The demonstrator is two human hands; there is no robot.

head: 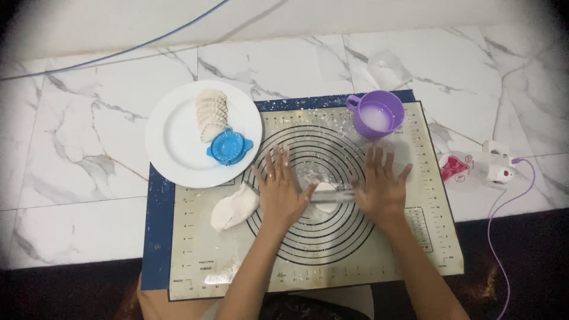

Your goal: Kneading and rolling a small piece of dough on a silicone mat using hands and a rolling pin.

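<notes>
A clear rolling pin (328, 194) lies across a small flat piece of white dough (325, 203) at the middle of a beige baking mat (415, 249) with ring marks. My left hand (280, 188) presses flat on the pin's left end, fingers spread. On the pin's right end my right hand (379, 185) lies flat in the same way. A larger lump of dough (234, 207) rests on the mat just left of my left hand.
A white plate (178, 139) at the mat's upper left carries a row of folded dumplings (211, 112) and a blue round dumpling press (229, 147). A purple cup (378, 114) of white liquid stands at the mat's top right. A small white device (499, 163) with a lilac cable lies at the right.
</notes>
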